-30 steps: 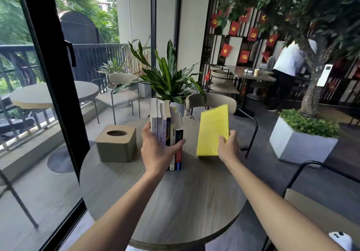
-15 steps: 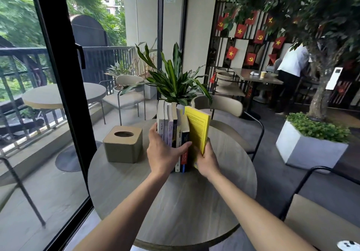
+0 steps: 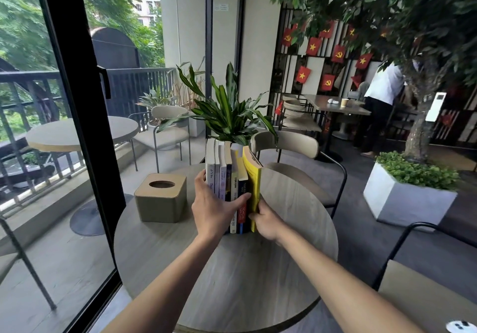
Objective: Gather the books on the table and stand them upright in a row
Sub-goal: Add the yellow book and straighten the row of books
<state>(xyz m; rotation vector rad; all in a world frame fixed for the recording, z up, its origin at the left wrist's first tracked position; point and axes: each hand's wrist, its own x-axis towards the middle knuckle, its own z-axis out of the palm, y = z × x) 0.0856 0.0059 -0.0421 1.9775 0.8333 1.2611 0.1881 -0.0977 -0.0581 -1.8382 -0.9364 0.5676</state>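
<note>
A round wooden table filled the middle of the view, beside a tall black-framed glass door on the left. Behind the table stood a beige chair, and a leafy potted plant rose at the table's far edge. On the right, a white planter sat on the floor under an indoor tree.

Two bare forearms reached in from the near edge toward a row of books standing upright near the table's centre, spines facing the viewer. A tan tissue box sat on the table just left of the row, apart from it.

The left hand was spread wide across the near spines, fingers at the row's left end and thumb stretched right toward the dark blue book, bracing the row as it had one second earlier.

The yellow book had changed most. One second earlier it was held up well to the right of the row, cover facing the viewer. Half a second earlier it was turned edge-on and angled in beside the row. Now it stood at the row's right end, touching the dark blue book, its top leaning slightly right. The right hand gripped its lower near corner, fingers closed around it.
</note>
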